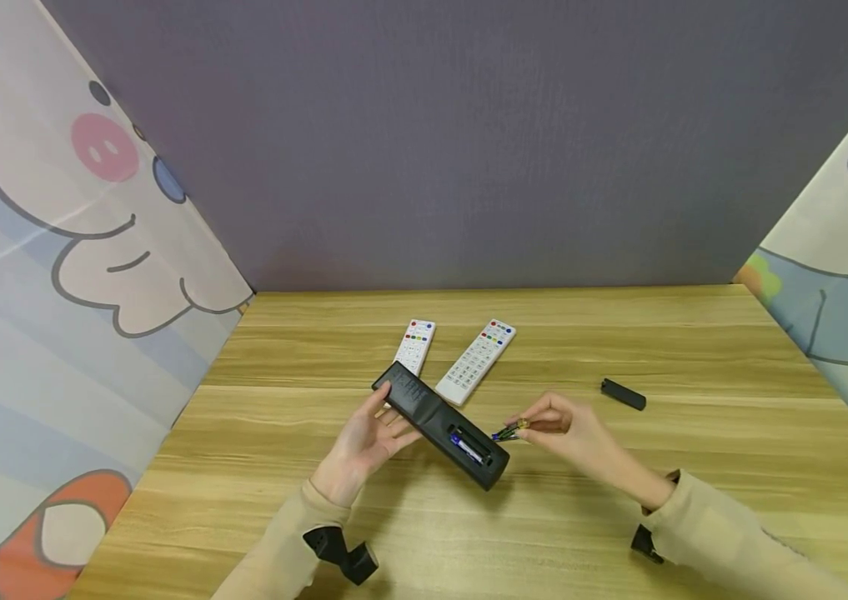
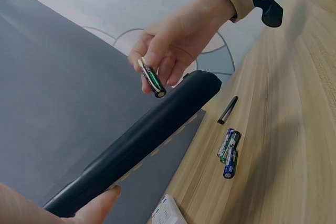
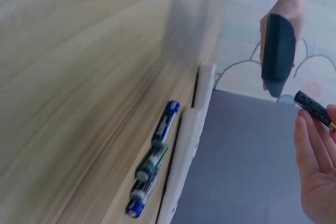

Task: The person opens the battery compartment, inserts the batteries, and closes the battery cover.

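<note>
My left hand [image 1: 356, 454] grips a black remote control [image 1: 424, 406] by one end, thumb on top and fingers beneath. Its back faces up, and the uncovered battery compartment holds a blue-and-white battery [image 1: 469, 448] beside a vacant slot. In the left wrist view the remote [image 2: 142, 135] is seen from its side. Between thumb and fingers, my right hand [image 1: 569, 429] pinches a dark battery with a gold end [image 3: 313, 108], just off the remote's compartment end. The left wrist view shows green on this battery [image 2: 152, 78].
Two white remotes, one [image 1: 414, 346] partly behind the black one and another [image 1: 476, 362], lie on the wooden table [image 1: 273, 400]. A black battery cover [image 1: 623, 394] lies to the right. Several loose batteries [image 2: 229, 150] are grouped on the table. A grey panel [image 1: 469, 150] stands behind.
</note>
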The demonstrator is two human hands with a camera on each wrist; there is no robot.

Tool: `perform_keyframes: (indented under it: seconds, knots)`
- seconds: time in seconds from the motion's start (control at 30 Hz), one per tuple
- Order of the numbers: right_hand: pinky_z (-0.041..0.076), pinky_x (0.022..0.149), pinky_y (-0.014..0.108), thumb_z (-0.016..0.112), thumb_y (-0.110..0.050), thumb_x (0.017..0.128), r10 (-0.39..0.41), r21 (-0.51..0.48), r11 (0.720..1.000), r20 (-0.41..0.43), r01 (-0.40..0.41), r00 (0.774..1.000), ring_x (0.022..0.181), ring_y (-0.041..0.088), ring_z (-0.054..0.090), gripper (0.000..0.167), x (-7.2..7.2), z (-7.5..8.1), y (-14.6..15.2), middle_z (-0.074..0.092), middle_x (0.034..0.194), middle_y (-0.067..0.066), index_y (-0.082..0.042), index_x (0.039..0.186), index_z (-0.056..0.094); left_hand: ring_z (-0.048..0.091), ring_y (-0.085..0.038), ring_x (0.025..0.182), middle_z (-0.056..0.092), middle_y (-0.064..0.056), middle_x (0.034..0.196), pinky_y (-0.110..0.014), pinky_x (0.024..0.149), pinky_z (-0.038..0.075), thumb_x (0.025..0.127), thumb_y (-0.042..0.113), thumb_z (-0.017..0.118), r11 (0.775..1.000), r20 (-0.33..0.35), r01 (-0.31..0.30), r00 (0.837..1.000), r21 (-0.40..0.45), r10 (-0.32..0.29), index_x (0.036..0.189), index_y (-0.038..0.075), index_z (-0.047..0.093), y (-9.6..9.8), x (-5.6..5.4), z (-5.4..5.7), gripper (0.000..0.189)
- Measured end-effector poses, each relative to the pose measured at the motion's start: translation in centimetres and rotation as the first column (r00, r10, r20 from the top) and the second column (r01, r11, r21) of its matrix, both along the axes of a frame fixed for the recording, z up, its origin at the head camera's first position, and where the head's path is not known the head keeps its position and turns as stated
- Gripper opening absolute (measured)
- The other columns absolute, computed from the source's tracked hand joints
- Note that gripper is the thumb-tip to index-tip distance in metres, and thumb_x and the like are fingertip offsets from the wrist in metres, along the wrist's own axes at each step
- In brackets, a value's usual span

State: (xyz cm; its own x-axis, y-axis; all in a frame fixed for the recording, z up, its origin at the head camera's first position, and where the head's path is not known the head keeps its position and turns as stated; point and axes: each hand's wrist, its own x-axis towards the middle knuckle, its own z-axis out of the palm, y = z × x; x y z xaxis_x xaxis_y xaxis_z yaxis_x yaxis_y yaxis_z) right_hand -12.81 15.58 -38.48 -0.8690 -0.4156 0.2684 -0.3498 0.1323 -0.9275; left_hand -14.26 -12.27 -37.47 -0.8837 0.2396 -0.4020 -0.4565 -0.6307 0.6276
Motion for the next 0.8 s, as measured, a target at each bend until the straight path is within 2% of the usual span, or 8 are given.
perform_keyframes:
  seconds: [0.2, 0.4, 0.57, 0.7, 0.8]
  knots:
    - [0.055, 0.070, 0.027, 0.065, -0.001, 0.077, 0.004, -0.013, 1.000, -0.050, -0.004, 0.999, 0.083, 0.011, 0.063, 0.013, 0.7, 0.2, -0.7, 0.066, 0.092, 0.013, -0.004, 0.087, 0.058, 0.056, -0.028, 0.098, 0.053, -0.013, 0.105, -0.055, 0.099, 0.030, 0.096, 0.026, 0.037, 1.000, 0.002, -0.001, 1.000, -0.008, 0.001, 0.123, 0.012, 0.036, 0.1, 0.0, 0.1, 0.031]
    - [0.055, 0.070, 0.027, 0.066, -0.010, 0.078, -0.021, 0.040, 0.999, -0.054, 0.024, 0.998, 0.083, 0.010, 0.063, 0.009, 1.2, 0.3, -1.3, 0.066, 0.093, 0.008, -0.011, 0.085, 0.060, 0.056, -0.028, 0.097, 0.053, -0.014, 0.105, -0.055, 0.100, 0.029, 0.095, 0.026, 0.038, 1.000, 0.012, 0.001, 1.000, 0.014, -0.001, 0.122, 0.012, 0.036, 0.2, -0.1, 0.1, 0.031]
    - [0.054, 0.071, 0.027, 0.067, -0.008, 0.077, -0.018, 0.051, 0.998, -0.157, 0.026, 0.987, 0.085, 0.009, 0.062, 0.011, 1.3, 0.2, -1.7, 0.067, 0.091, 0.004, -0.013, 0.084, 0.061, 0.056, -0.028, 0.096, 0.054, -0.014, 0.104, -0.055, 0.100, 0.029, 0.095, 0.026, 0.039, 1.000, 0.023, -0.005, 1.000, 0.024, 0.005, 0.122, 0.012, 0.037, 0.3, -0.1, 0.0, 0.031]
    - [0.054, 0.073, 0.025, 0.068, 0.001, 0.073, 0.004, 0.012, 1.000, -0.267, -0.001, 0.964, 0.086, 0.010, 0.062, 0.017, 1.2, 0.0, -1.9, 0.066, 0.090, 0.009, -0.010, 0.084, 0.061, 0.057, -0.027, 0.095, 0.054, -0.014, 0.103, -0.055, 0.100, 0.028, 0.095, 0.025, 0.039, 1.000, 0.021, -0.004, 1.000, 0.022, 0.004, 0.122, 0.012, 0.037, 0.4, -0.2, -0.1, 0.030]
    - [0.054, 0.073, 0.024, 0.068, 0.006, 0.071, 0.015, -0.017, 1.000, -0.311, -0.022, 0.950, 0.086, 0.010, 0.061, 0.021, 1.1, -0.3, -2.0, 0.065, 0.090, 0.012, -0.008, 0.084, 0.060, 0.057, -0.027, 0.094, 0.054, -0.013, 0.103, -0.055, 0.100, 0.028, 0.095, 0.025, 0.038, 1.000, 0.019, -0.002, 1.000, 0.016, 0.002, 0.121, 0.011, 0.037, 0.4, -0.2, -0.1, 0.029]
